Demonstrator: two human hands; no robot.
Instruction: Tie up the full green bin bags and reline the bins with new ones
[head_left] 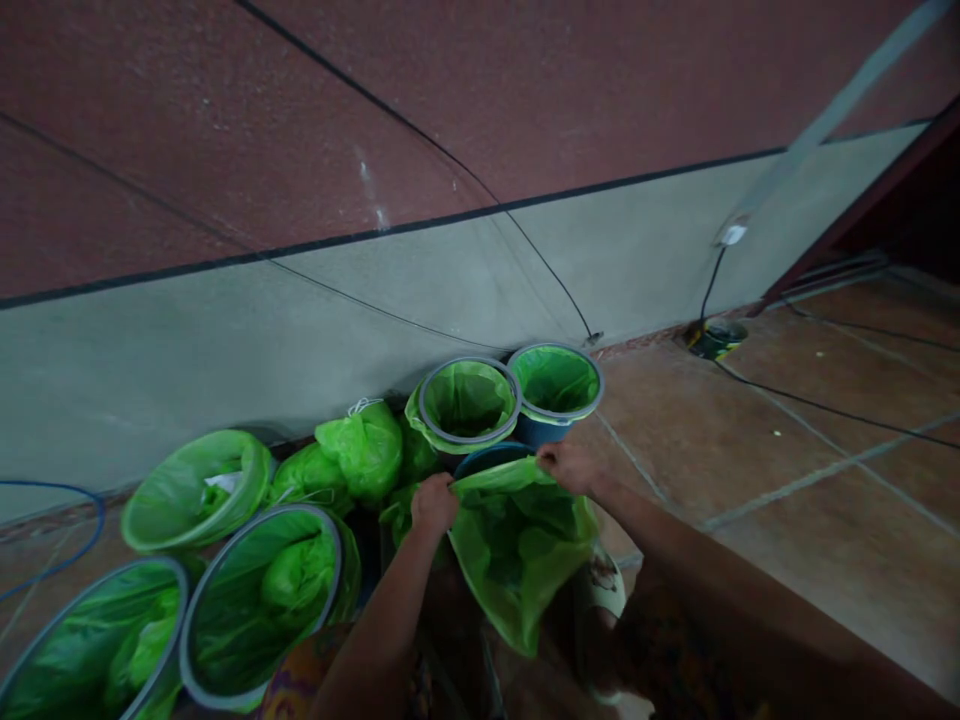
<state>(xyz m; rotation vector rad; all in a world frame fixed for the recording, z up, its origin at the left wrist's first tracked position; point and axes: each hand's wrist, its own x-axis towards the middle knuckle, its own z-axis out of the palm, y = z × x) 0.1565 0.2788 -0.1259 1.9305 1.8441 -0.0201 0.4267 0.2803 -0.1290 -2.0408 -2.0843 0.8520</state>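
Observation:
A green plastic trash bag (517, 545) hangs wide at its mouth between my two hands. My left hand (435, 503) is closed on the bag's left edge. At the far right corner of the mouth, my right hand (564, 466) pinches the rim. Just behind the bag shows part of a blue bin rim (491, 455); the bag covers the rest of it. Two bins lined with green bags, one with a grey ring (470, 437) and another beside it (556, 410), stand against the wall.
Several tied green bags (364, 450) lie by the wall. Lined bins (187, 620) and a pale green basket (135, 530) with bags inside stand to the left. A tin can (716, 340) and a black cable (810, 405) are on the tiled floor at right.

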